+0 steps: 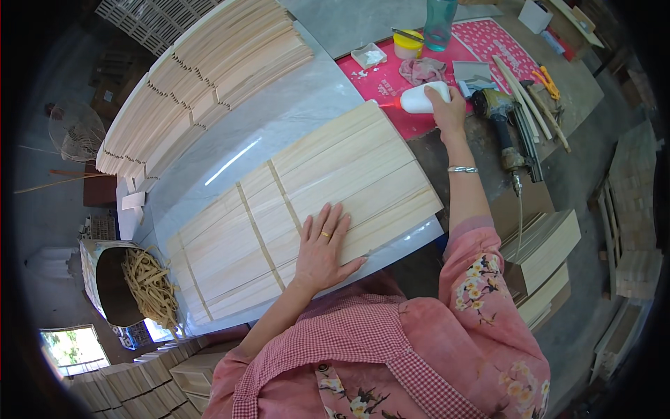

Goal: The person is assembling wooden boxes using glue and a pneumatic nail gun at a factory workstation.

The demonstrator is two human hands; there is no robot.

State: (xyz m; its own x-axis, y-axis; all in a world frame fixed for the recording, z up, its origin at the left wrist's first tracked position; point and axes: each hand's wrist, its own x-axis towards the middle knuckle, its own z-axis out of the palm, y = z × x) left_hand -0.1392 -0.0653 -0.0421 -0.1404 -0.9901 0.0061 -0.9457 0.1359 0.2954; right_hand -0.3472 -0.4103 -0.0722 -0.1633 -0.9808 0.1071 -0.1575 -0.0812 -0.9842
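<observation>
My left hand lies flat, fingers spread, on pale wooden boards set side by side on the table. A few narrow grooves or strips run across these boards. At the upper right, my right hand is wrapped round a white squeeze bottle with a red tip. The bottle is tilted on its side, its tip pointing left, close to the far right corner of the boards. Beneath it is a red printed sheet; whether the bottle touches that sheet I cannot tell.
A nail gun with an air hose lies right of my right hand, near wooden sticks and orange-handled pliers. Beyond are a cloth, yellow tub and teal bottle. Stacked boards stand far left; wood strips fill a container.
</observation>
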